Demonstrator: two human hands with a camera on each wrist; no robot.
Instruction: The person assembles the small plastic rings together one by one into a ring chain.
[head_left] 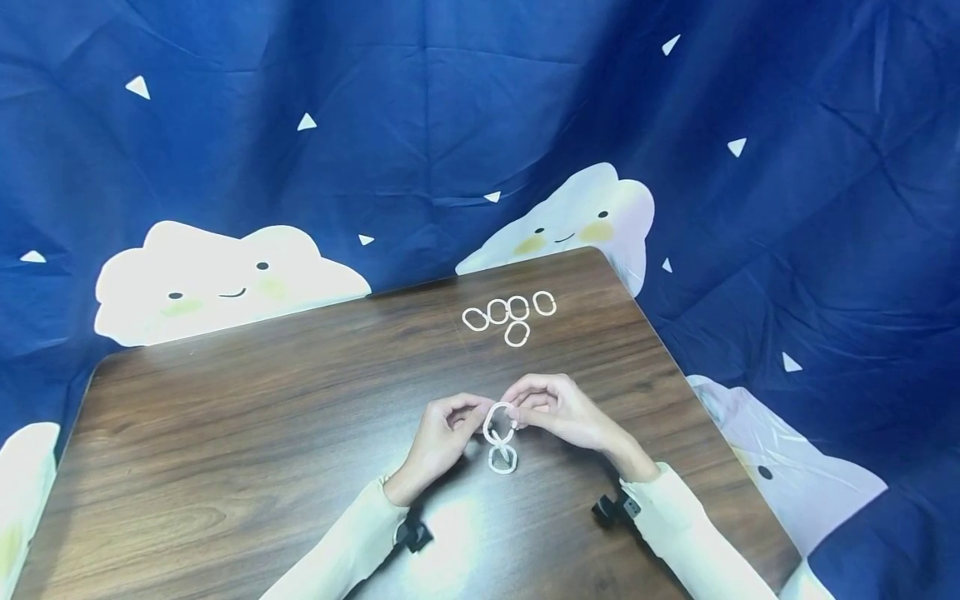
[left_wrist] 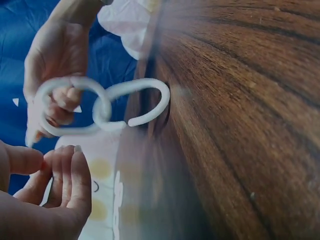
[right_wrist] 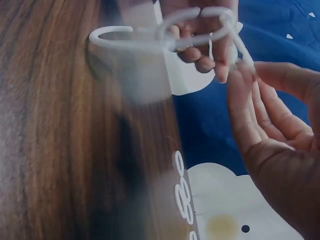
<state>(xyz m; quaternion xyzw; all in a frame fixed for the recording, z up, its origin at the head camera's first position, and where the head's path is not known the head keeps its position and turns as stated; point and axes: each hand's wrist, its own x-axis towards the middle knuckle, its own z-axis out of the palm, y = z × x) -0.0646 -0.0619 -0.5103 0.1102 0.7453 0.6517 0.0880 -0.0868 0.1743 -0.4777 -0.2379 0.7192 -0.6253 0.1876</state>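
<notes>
Over the table, my left hand (head_left: 444, 433) and right hand (head_left: 561, 412) meet at a short chain of white plastic curtain rings. Each ring is oval with a small gap. The upper ring (head_left: 487, 423) hangs between my fingertips, linked to a lower ring (head_left: 502, 472) near the tabletop. In the right wrist view, my right thumb and fingers pinch another ring (right_wrist: 242, 46), seen nearly edge-on. My left thumb and index finger pinch at the left side of the upper ring; their exact contact is partly hidden. Both linked rings (left_wrist: 165, 95) show in the left wrist view.
Several loose white rings (head_left: 507, 309) lie in a cluster toward the far right of the wooden table (head_left: 225, 450). A blue curtain (head_left: 420, 150) with clouds and triangles hangs behind. Black wrist cameras (head_left: 414, 534) are strapped to both sleeves.
</notes>
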